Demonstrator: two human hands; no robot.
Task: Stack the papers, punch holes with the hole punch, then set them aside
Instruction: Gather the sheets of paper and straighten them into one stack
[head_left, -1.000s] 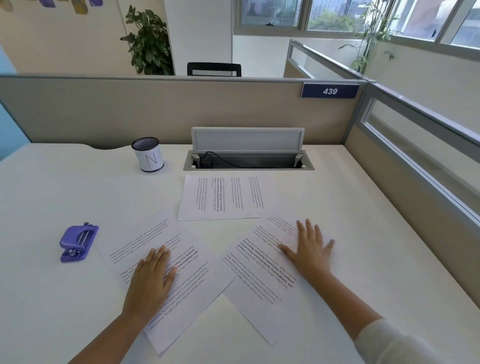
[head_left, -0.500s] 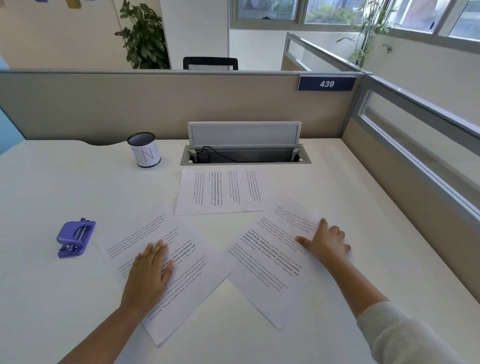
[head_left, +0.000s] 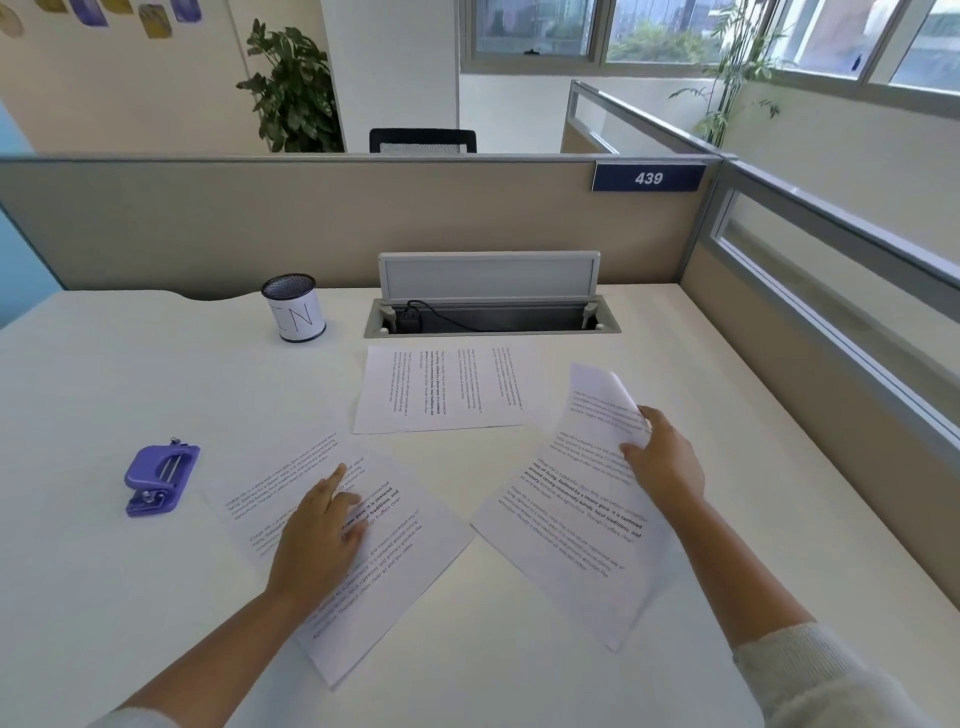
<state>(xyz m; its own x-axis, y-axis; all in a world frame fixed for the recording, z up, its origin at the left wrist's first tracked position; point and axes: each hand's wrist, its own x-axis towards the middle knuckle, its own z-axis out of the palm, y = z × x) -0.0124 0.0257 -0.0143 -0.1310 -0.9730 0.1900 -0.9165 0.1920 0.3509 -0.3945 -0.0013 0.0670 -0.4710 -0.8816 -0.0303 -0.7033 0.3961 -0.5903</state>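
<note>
Right hand (head_left: 667, 457) pinching lifted sheet (head_left: 576, 499)

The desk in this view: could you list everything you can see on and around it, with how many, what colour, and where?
paper sheets: three, white with black print; one far centre, one under the left hand, one at right with its far edge lifted.
hole punch: one, purple, left on the desk.
pen cup: one, white with dark mesh, far left of centre.
cable tray: one, grey, lid up, by the partition.
desk: one, white.
number plate 439: one, blue, on the partition.
plants: two, green, behind.
left hand: rests on the near-left sheet.
right hand: grips the right sheet's edge.
</note>
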